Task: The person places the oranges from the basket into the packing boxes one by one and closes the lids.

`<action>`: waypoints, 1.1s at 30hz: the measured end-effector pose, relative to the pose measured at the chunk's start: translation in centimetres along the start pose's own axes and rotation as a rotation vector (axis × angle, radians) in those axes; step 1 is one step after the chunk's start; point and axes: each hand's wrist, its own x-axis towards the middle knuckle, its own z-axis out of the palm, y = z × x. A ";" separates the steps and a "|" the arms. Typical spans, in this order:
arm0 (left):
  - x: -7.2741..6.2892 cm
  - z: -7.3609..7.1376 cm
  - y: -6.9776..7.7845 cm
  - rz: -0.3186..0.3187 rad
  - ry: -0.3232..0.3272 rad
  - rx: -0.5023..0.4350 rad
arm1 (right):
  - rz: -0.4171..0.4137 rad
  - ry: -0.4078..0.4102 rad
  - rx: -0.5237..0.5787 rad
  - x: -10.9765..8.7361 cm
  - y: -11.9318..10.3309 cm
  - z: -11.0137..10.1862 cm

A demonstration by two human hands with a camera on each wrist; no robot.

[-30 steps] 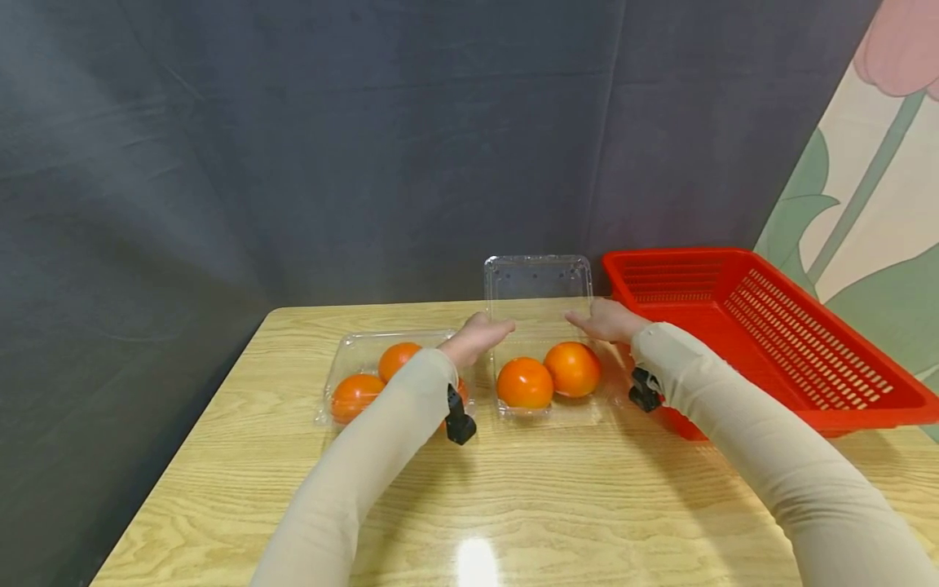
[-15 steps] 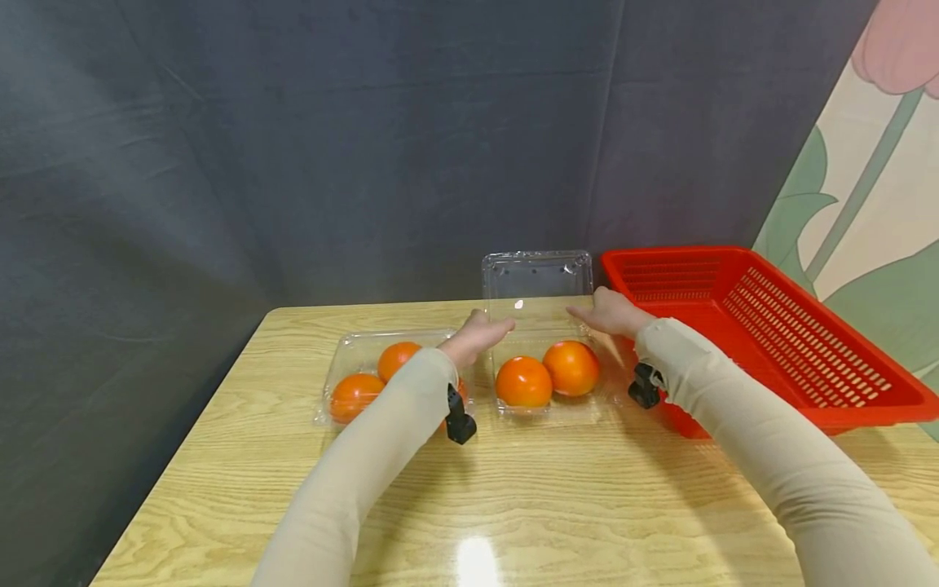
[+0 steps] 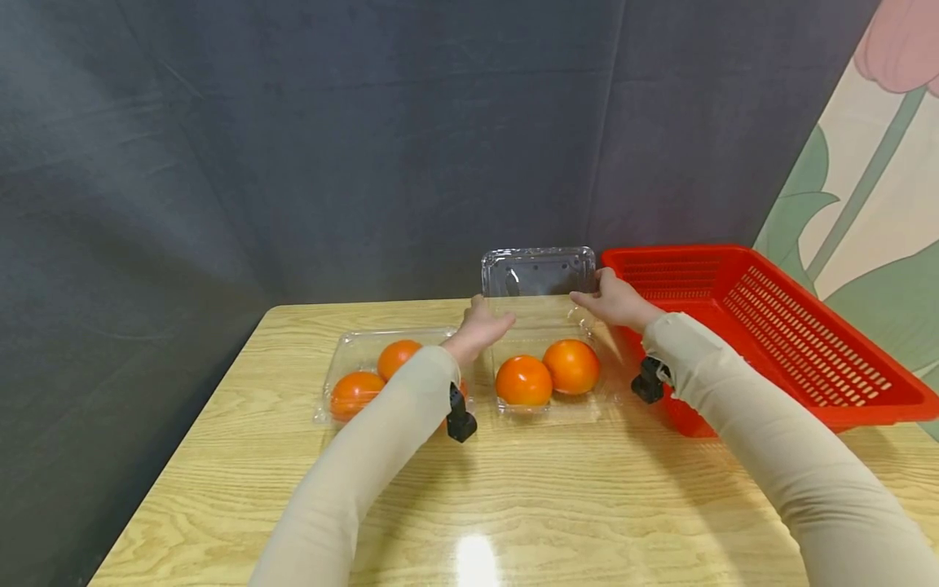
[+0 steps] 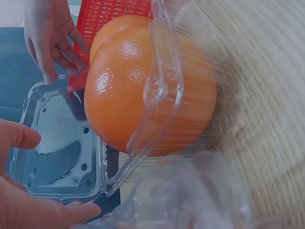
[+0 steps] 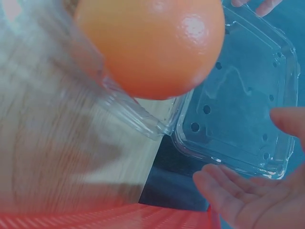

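Observation:
A clear plastic clamshell box (image 3: 522,410) stands on the table with its lid (image 3: 539,273) raised at the far side. Two orange round fruits, one (image 3: 524,381) left of the other (image 3: 572,367), lie in its base. At the lid's left edge is my left hand (image 3: 480,328), thumb and fingers spread apart. My right hand (image 3: 616,302) is at the lid's right edge; in the right wrist view its straight fingers (image 5: 221,188) lie along the rim, thumb apart. Contact of the left fingers (image 4: 71,212) with the lid is unclear.
Left of it lies another clear clamshell box (image 3: 345,346) with several orange fruits (image 3: 357,395), partly hidden by my left arm. A red plastic basket (image 3: 800,326) stands close on the right. A dark cloth (image 3: 367,163) hangs behind the table (image 3: 513,497).
My right hand has moved slightly away from me and up along the lid's edge. The lid's angle has changed a little, its top edge higher in view. My left hand has shifted slightly forward.

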 end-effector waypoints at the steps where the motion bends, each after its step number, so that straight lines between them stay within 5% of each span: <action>1: 0.0 0.0 0.1 0.007 0.009 -0.009 | 0.004 0.002 0.006 0.0 0.0 -0.1; 16: 0.1 -0.7 1.1 0.081 0.083 -0.039 | 0.003 0.044 0.106 0.1 0.0 -1.5; 33: -0.5 -1.5 1.5 0.151 0.059 -0.079 | -0.094 0.067 0.107 -0.7 -0.1 -1.9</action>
